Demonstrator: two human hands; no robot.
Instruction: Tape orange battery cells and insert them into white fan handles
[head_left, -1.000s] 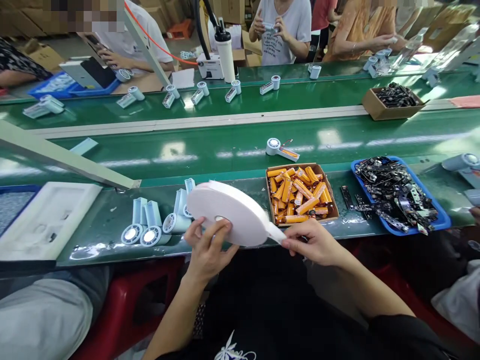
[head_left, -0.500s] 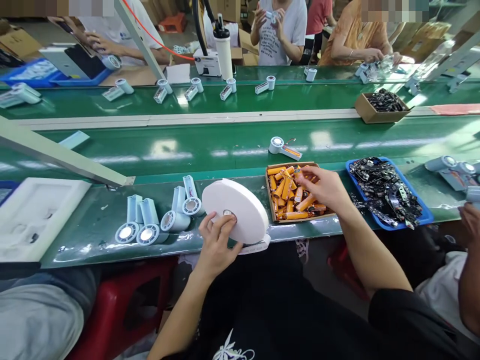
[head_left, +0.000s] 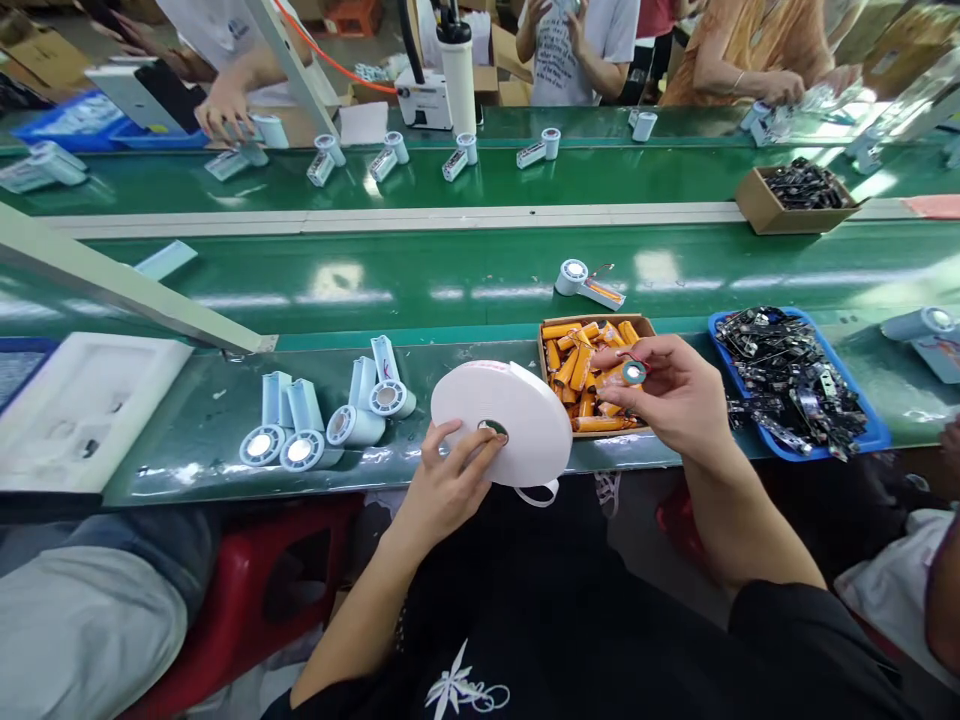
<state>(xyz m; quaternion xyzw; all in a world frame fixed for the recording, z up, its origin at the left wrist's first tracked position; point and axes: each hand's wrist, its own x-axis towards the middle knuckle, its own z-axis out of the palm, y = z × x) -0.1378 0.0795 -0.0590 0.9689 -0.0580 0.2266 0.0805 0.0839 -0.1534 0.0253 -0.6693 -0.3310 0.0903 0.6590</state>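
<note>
My left hand grips a large white roll of tape at its core, with the fingers at the centre hole. A loose tape end curls below the roll. My right hand pinches an orange cylindrical battery, its round end turned toward me and a thin red wire by the fingers. The hand is just above a cardboard box of similar orange batteries, partly hiding it. Left of the roll, several light-blue fan housings lie on the green bench.
A blue tray heaped with black parts stands right of the box. A fan housing with wires lies on the green belt. At left are a white foam tray and a slanted metal post. Co-workers sit across the line.
My right hand has lifted a battery out of the box and drawn it nearer. The tape roll has turned and shifted slightly right with my left hand. Across, a co-worker's hand reaches to a housing.
</note>
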